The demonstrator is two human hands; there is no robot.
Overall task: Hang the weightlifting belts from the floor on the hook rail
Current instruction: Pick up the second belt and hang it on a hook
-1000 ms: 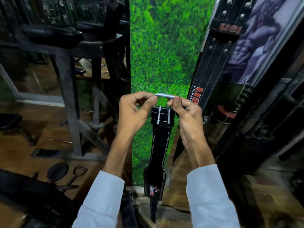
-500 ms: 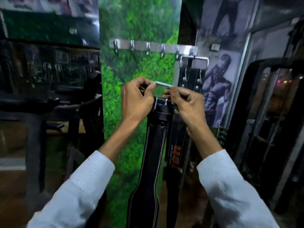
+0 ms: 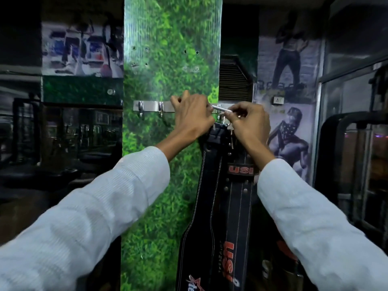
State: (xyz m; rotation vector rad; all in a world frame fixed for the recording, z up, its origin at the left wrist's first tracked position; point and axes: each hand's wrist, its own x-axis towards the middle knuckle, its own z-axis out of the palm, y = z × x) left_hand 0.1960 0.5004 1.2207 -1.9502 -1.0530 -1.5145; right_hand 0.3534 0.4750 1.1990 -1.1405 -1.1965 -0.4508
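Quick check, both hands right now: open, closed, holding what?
Left hand: closed on the left end of the belt buckle, up at the hook rail.
Right hand: closed, pinching the buckle's right end.

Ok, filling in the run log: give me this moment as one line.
left hand: grips buckle | right hand: grips buckle | belt: at hook rail | hooked: unclear

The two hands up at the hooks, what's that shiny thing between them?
In the head view, the belt's silver buckle bar spans from left hand to right hand, before the hook rail.
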